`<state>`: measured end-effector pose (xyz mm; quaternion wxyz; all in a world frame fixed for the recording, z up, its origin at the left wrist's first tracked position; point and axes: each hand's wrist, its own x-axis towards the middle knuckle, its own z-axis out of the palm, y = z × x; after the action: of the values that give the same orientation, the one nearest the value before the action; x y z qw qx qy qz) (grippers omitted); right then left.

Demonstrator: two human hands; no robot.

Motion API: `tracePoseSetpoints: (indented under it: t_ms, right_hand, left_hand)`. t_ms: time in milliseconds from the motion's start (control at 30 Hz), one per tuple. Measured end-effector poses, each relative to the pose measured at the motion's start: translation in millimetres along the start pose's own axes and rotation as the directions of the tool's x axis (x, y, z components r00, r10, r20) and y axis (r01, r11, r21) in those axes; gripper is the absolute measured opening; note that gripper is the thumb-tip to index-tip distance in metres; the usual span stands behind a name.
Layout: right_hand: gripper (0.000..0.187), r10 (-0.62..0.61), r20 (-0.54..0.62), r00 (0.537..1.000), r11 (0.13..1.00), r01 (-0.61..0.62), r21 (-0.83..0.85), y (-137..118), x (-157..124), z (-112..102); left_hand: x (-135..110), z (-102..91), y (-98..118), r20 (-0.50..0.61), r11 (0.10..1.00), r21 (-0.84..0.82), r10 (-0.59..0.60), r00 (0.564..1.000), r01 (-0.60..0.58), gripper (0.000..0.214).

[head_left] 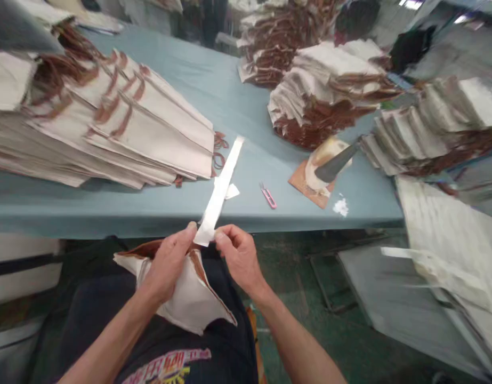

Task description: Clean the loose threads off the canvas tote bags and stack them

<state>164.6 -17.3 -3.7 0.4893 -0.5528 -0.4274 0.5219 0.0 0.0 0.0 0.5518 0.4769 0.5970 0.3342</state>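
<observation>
My left hand (170,260) and my right hand (238,253) both pinch the near end of a long white paper strip (222,186), which slants up and away over the table edge. Under my left hand a folded cream paper bag (190,298) with a brown inner edge lies on my lap. Both hands are closed in a pinch, thumbs and forefingers pressed on the strip.
A blue-grey table (238,106) carries big stacks of cream bags with brown handles at left (110,122) and right (329,90). A pink utility knife (268,196), a small white scrap (232,191), a glue board with a scraper (325,170) and more bag stacks (429,122) lie nearby.
</observation>
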Motion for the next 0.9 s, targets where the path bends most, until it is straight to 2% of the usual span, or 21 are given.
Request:
tracePoseSetpoints:
  t_ms: [133, 267, 433, 533, 633, 733, 800, 900]
  right_hand:
    - [0.029, -0.019, -0.029, 0.999, 1.000, 0.019, 0.003, 0.0, 0.9, 0.5]
    - [0.029, -0.041, -0.127, 0.991, 0.999, 0.044, 0.020, 1.2, 10.9, -6.2]
    - [0.040, -0.030, -0.207, 0.978, 0.992, 0.055, 0.113, 0.0, 41.2, -15.9]
    - [0.043, -0.022, -0.211, 0.977, 0.982, 0.061, 0.179, -6.4, 63.3, -18.1]
    - [0.040, -0.024, -0.183, 0.983, 0.971, 0.066, 0.229, -17.4, 80.2, -16.5]
    - [0.031, -0.022, -0.140, 0.990, 0.962, 0.059, 0.266, -30.1, 88.9, -11.3]
    - [0.026, -0.012, -0.116, 0.993, 0.957, 0.045, 0.285, -38.0, 91.5, -7.3]
    - [0.019, 0.022, -0.088, 0.996, 0.950, 0.007, 0.314, -48.8, 96.9, -4.0]
  left_hand:
    - [-2.4, 0.8, 0.2, 0.004, 0.999, 0.044, 0.018, 1.000, -0.018, 0.048]
    - [1.4, 1.5, -3.1, -0.022, 0.992, 0.124, 0.028, 0.999, -0.025, 0.044]
    - [10.5, -2.0, -12.5, -0.053, 0.946, 0.322, 0.055, 0.997, -0.035, 0.040]
    - [5.2, -5.8, -18.1, -0.114, 0.890, 0.456, 0.079, 0.990, -0.019, 0.033]
    - [-4.2, -5.9, -17.9, -0.188, 0.839, 0.544, 0.157, 0.969, -0.031, 0.051]
    - [0.6, -0.6, -9.9, -0.089, 0.795, 0.591, 0.228, 0.970, -0.133, 0.056]
    - [16.3, 4.5, -2.4, 0.024, 0.769, 0.607, 0.234, 0.972, -0.201, 0.046]
    - [47.9, 12.0, 7.8, 0.123, 0.732, 0.641, 0.201, 0.972, -0.233, 0.034]
